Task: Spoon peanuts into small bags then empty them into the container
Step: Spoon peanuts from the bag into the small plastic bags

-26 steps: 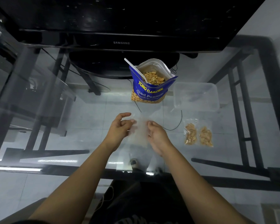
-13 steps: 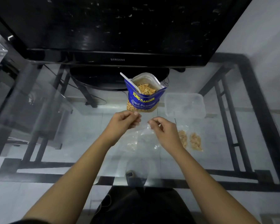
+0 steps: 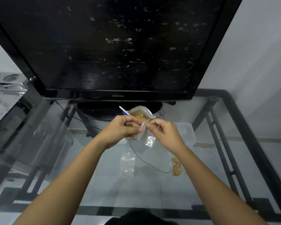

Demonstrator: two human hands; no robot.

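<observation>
Two hands, the left hand [image 3: 120,129] and right hand [image 3: 164,131], pinch a small clear bag [image 3: 146,135] up near the peanut pouch [image 3: 140,113]; pulling too hard could rip it.

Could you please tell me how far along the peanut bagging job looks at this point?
Early to midway. Done: a filled bag lies on the glass table. In hand: the left hand and right hand pinch an empty small bag at its top. Left: spooning from the peanut pouch with the spoon, another empty bag, and emptying into the container.
</observation>
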